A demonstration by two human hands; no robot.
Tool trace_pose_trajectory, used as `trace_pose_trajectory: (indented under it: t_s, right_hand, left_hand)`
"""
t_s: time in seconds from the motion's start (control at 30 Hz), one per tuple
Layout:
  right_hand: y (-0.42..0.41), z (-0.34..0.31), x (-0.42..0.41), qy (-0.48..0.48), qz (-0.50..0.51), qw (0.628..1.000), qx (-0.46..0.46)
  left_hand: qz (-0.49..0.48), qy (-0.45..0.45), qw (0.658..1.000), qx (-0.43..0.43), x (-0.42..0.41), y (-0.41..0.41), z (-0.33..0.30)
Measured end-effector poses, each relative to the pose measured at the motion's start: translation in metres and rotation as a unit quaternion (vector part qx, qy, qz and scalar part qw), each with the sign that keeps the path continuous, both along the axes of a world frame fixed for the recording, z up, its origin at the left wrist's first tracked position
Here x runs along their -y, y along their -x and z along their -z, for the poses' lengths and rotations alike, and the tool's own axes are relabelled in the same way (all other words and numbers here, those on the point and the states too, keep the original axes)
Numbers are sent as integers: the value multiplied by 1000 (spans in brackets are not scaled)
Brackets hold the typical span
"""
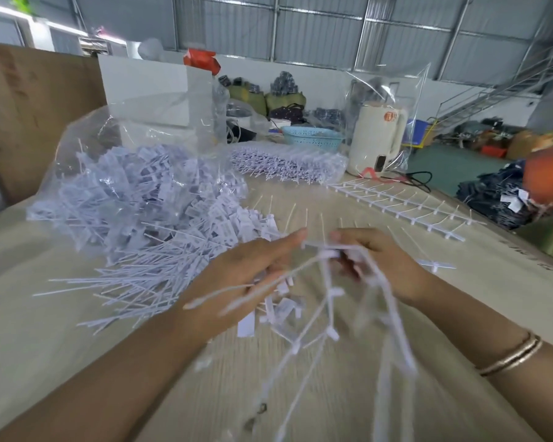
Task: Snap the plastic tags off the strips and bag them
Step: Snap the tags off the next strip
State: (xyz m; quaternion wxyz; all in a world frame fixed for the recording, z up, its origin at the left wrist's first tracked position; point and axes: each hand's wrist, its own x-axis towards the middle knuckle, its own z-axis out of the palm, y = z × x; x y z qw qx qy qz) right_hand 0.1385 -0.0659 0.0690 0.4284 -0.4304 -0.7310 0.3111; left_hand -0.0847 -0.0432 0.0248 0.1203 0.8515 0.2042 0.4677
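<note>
Both hands meet over the middle of the table on one white plastic strip (pixel 329 291) of tags, blurred by motion, that trails down toward me. My left hand (pixel 237 275) pinches its top end from the left, with several snapped tags bunched under the palm. My right hand (pixel 380 260) grips the strip from the right. A big heap of loose white tags (pixel 147 218) spills from an open clear bag (pixel 115 138) at the left. Another full strip (pixel 396 202) lies flat at the right.
A second clear bag of tags (pixel 288 164) lies behind, near a blue basket (pixel 313 138) and a cream kettle (pixel 377 138) with a black cord. A brown board (pixel 39 116) stands at the left. The table's right edge drops to a floor with dark bundles (pixel 492 202).
</note>
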Motion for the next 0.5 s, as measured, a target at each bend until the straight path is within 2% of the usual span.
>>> trace_pose_trajectory:
  t_s: [0.07,0.13,0.2,0.23,0.3,0.37,0.5]
  right_hand:
    - [-10,11,4,36,10,999,8]
    - [-15,23,2,123,-30,992,-13]
    - [-24,21,-5,233,-65,969,-56]
    - [-28,16,-10,271,-62,960,-44]
    - [-35,3,-19,299,-17,952,64]
    - [-28,-3,-23,279,4,941,193]
    - [21,5,-15,260,-28,935,239]
  left_hand:
    - [-29,-64,997,-31,-2,-1,-1]
    - [-50,-124,990,-51,-4,-5,-2]
    - [-61,-131,988,-58,-5,-6,-1]
    - [-65,-114,990,-55,-5,-4,-2]
    - [-105,-125,984,-67,-6,3,-4]
    - [-153,-146,974,-84,-6,6,-5]
    - [-213,-199,950,-114,-7,3,-8]
